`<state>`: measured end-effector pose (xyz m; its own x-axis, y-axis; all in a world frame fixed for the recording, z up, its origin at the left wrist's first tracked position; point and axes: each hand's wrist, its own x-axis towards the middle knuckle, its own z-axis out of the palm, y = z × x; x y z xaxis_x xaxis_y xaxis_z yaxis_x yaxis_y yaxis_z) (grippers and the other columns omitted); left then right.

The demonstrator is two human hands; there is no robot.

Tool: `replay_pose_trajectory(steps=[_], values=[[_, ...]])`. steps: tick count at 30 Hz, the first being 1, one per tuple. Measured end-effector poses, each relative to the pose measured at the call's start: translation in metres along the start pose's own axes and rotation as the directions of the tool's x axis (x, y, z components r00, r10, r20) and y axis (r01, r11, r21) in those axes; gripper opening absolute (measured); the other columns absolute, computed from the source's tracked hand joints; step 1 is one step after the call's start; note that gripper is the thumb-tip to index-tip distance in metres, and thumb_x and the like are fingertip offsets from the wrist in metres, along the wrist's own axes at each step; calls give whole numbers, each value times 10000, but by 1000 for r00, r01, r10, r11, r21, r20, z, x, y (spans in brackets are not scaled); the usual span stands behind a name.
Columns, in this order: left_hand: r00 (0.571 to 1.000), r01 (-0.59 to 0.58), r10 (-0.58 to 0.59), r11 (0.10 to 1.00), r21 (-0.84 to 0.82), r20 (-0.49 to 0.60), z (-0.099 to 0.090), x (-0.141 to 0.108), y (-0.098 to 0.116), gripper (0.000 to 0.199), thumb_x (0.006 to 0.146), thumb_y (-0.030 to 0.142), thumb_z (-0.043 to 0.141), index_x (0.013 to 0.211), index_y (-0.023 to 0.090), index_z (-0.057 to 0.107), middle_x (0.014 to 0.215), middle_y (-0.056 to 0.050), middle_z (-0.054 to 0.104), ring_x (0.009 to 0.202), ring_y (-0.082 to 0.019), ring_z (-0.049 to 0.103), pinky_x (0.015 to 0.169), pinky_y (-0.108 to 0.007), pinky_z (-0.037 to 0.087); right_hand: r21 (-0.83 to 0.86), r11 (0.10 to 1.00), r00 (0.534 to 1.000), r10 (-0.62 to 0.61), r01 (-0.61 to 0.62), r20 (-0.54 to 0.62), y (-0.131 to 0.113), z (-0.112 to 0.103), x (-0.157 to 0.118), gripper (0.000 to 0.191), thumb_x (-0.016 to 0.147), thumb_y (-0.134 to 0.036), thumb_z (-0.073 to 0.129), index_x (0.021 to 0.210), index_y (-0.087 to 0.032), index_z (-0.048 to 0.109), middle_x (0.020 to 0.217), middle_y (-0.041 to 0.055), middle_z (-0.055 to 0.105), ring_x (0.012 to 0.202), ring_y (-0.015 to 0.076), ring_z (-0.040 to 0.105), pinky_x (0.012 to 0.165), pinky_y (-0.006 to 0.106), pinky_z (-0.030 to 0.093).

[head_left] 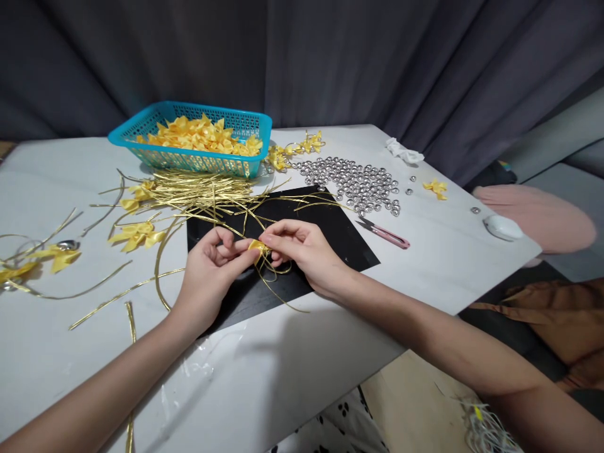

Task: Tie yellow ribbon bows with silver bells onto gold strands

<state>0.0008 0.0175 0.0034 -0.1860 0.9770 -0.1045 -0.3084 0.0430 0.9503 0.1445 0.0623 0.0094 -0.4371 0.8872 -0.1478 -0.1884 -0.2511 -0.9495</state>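
Note:
Both hands meet over a black mat [340,239] on the table. My left hand [214,267] pinches a small yellow ribbon flower [258,249] between thumb and fingers. My right hand [299,248] closes on the same flower from the other side, its thumb and forefinger at the flower's edge. A thin gold cord [278,296] loops and trails below the flower; how it is fastened is hidden by the fingers. Just beyond the hands lies a heap of gold cord lengths [202,192].
A blue basket [189,154] of yellow ribbon flowers stands at the back. Silver beads [353,182] lie in a pile, with pink-handled scissors [384,234] beside them. Finished-looking flower strands [56,255] and loose cords are at left. A white crumpled piece [403,151] sits back right.

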Motion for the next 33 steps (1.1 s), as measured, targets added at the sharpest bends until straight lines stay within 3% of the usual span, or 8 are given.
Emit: replay_pose_trajectory(steps=[9,15,28,33], values=[[1000,2,-3,1000,27,23,2,1,0,358,630,110,775,655,204,431,642,53,712,632,-78,652,639,-170,495,45,999,1000,-23,22,15,0,1,0,99,673,-206,732,683,-143,657,621,-35,597,546,35,519,542,160,445],[1000,-1,1,999,37,23,2,0,1,395,632,103,764,624,206,383,600,53,687,605,-71,628,602,-155,464,36,999,999,29,-30,22,3,0,3,140,655,-249,757,692,-149,667,625,-32,607,522,40,507,513,166,444],[1000,8,-7,999,31,-22,5,0,3,338,611,141,773,619,206,442,620,44,664,628,-91,622,646,-187,484,39,999,1000,-17,17,7,-1,3,2,83,673,-200,735,673,-150,669,637,-32,610,552,42,513,543,171,442],[1000,8,-8,1000,28,-25,4,1,1,365,605,126,785,604,204,428,528,89,554,613,-76,602,642,-165,477,33,999,1000,6,-7,16,-1,3,2,79,677,-205,735,696,-152,679,679,-28,617,575,38,514,525,153,423]])
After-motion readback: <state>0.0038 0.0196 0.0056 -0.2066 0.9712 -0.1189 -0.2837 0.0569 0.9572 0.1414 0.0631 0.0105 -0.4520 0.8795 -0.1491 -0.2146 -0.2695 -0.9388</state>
